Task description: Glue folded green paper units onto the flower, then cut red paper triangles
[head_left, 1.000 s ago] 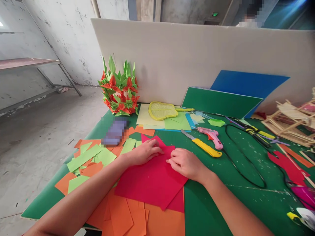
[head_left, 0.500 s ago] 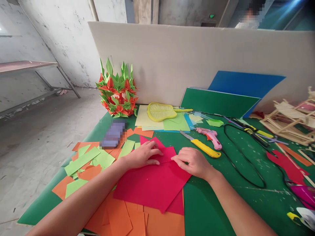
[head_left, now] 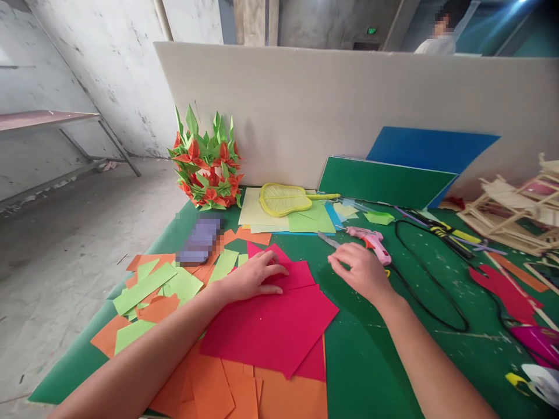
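My left hand (head_left: 261, 273) lies on the red paper (head_left: 266, 331), fingers spread and pressing on several overlapping sheets. To the right, my right hand (head_left: 362, 272) hovers over the yellow utility knife, its fingers loosely curled with a gap between thumb and forefinger. The knife's blade (head_left: 327, 240) sticks out past the hand, while most of its handle is hidden beneath. Just beyond the fingers lies a pink glue gun (head_left: 371, 241) with a black cord.
Orange sheets (head_left: 244, 387) and green scraps (head_left: 146, 288) lie left and in front. A blurred phone (head_left: 201, 238), a folded-paper flower basket (head_left: 207, 166) and a yellow leaf-shaped fan (head_left: 286, 199) stand behind. Right are a stick model (head_left: 510, 215) and red scrap (head_left: 506, 291). A person (head_left: 439, 41) is beyond the board.
My right hand has left the red paper and moved right, over the knife's handle. My left hand stays on the paper.
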`<state>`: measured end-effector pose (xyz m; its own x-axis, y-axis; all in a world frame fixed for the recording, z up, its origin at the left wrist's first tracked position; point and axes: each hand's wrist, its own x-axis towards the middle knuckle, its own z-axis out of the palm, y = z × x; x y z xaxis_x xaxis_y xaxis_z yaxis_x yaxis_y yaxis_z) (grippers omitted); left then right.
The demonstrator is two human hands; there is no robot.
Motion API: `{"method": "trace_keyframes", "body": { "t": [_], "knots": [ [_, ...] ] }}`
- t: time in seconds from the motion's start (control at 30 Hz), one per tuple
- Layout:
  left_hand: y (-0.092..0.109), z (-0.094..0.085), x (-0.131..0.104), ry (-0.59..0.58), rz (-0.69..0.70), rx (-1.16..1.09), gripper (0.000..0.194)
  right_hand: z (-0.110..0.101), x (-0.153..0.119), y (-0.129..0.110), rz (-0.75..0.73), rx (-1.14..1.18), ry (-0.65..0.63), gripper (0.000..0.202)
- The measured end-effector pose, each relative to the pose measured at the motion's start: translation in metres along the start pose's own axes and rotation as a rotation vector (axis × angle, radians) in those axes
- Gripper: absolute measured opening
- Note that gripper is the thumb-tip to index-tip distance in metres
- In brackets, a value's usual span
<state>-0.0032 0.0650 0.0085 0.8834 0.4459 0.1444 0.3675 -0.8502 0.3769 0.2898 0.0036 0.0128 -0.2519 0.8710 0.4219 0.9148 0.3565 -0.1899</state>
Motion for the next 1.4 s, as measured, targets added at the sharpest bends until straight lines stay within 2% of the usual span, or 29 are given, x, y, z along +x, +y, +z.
{"method": "trace_keyframes", "body": {
  "t": [0.1,0.23,0.37,0.47,0.57,0.73,0.9,1.03,1.13,1.27,1.4],
  "knots": [
    [0.000,0.002,-0.001,0.032,-0.002,0.003,0.037,0.003,-0.001,0.016,0.129,-0.128,0.061,0.020],
    [0.002,0.003,-0.004,0.080,-0.031,0.012,0.038,0.011,-0.011,0.033,0.210,-0.262,-0.037,0.018],
    [0.005,0.002,-0.005,0.107,-0.027,0.046,0.042,0.014,-0.014,0.033,0.270,-0.291,-0.107,0.016],
    [0.006,0.002,-0.006,0.129,0.004,0.105,0.043,0.011,-0.009,0.025,0.252,-0.230,-0.075,0.024],
    [0.004,0.002,-0.007,0.170,0.025,0.170,0.039,0.006,-0.004,0.015,0.206,-0.070,-0.064,0.029],
    [-0.001,0.006,-0.007,0.223,0.062,0.245,0.029,0.002,-0.003,0.001,0.145,0.093,-0.196,0.031],
    [-0.004,0.008,-0.007,0.204,0.044,0.290,0.028,0.003,-0.003,-0.004,0.101,0.093,-0.281,0.030],
    [-0.001,0.004,-0.005,0.198,0.012,0.313,0.028,0.004,-0.002,-0.003,0.019,0.104,-0.253,0.033],
    [0.001,0.001,-0.003,0.150,0.011,0.315,0.029,0.007,-0.002,-0.001,0.004,0.130,-0.235,0.035],
    [-0.001,0.000,-0.001,0.064,0.033,0.232,0.030,0.010,-0.003,0.001,0.004,0.172,-0.268,0.031],
    [-0.003,0.001,0.000,0.066,0.003,0.111,0.028,0.013,-0.004,0.004,0.044,0.234,-0.286,0.032]
  ]
}}
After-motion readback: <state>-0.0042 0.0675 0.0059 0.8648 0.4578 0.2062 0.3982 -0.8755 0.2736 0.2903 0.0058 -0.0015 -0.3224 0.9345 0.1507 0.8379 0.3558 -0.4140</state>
